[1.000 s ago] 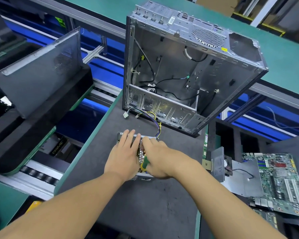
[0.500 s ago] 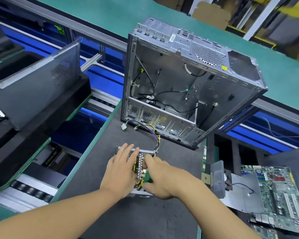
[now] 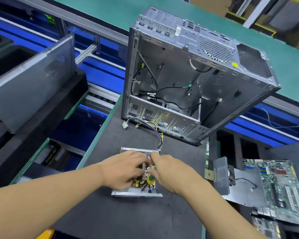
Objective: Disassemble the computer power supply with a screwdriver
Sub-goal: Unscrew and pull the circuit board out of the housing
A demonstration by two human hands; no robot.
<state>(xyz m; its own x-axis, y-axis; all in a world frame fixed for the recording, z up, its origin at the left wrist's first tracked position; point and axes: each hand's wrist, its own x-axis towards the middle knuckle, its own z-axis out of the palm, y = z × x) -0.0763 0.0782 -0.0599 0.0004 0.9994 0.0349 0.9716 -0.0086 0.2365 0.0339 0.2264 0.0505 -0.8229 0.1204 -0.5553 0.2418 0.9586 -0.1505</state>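
The power supply (image 3: 136, 194) lies on the dark mat with its lid off, so coils and capacitors show inside. My left hand (image 3: 123, 169) lies over its left half, fingers bent in among the components, holding it down. My right hand (image 3: 171, 173) covers the right half, closed around a screwdriver (image 3: 151, 179) with a green and yellow handle. The screwdriver's tip is hidden under my fingers. A bundle of coloured wires (image 3: 154, 128) runs from the unit's far corner toward the case.
An emptied grey computer case (image 3: 179, 75) stands open just behind the power supply. To the right lie a small metal cover (image 3: 221, 176) and a green motherboard (image 3: 280, 187). A grey side panel (image 3: 33, 87) leans at the left, beyond the mat's green edge.
My left fingers, spread flat on the unit before, now curl in among the components toward my right hand. My right hand has stayed on the screwdriver. The view has shifted slightly.
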